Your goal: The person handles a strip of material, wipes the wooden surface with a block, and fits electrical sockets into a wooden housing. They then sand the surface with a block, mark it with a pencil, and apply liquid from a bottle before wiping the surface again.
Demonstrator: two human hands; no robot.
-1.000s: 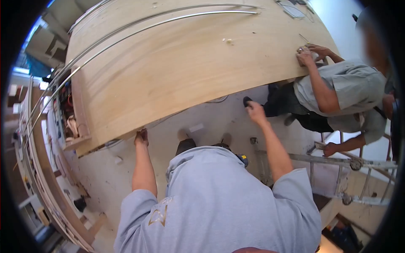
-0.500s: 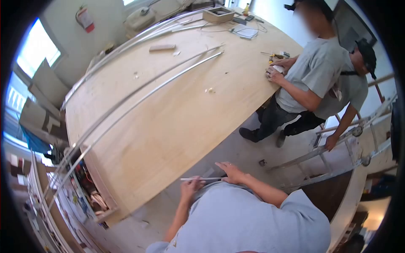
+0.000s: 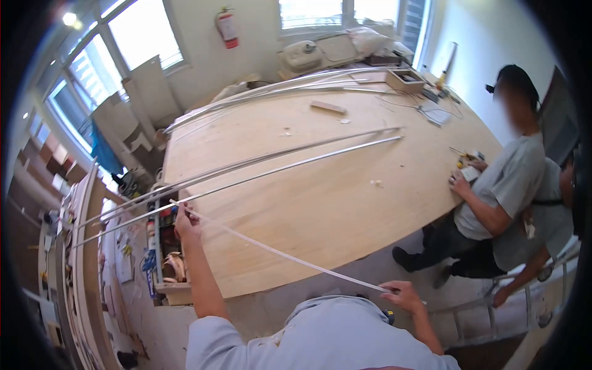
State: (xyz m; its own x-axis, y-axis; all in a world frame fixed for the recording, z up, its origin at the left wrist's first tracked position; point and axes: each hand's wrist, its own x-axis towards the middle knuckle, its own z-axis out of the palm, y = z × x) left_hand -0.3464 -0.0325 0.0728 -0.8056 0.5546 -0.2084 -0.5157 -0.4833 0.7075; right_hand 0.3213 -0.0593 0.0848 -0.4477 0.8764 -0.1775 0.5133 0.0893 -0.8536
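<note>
A thin pale strip (image 3: 290, 257) stretches between my two hands, sloping down from left to right over the near side of the wooden table (image 3: 246, 259). My left hand (image 3: 187, 223) is closed on its upper end, beside the long metal rods (image 3: 296, 162) that lie across the table. Near my waist, my right hand (image 3: 404, 296) grips the strip close to its other end. A small yellow and black object (image 3: 389, 317) shows at my waist.
Two people stand at the right, one holding a small white item (image 3: 470, 173) at the table edge. A ladder (image 3: 493, 314) is at the lower right. A tool compartment (image 3: 174, 246) adjoins the table's left end. A wood block (image 3: 328, 107) lies farther back.
My left hand has moved up and left, drawing away from my right hand, and the strip now spans a long gap between them. The view has shifted left and upward.
</note>
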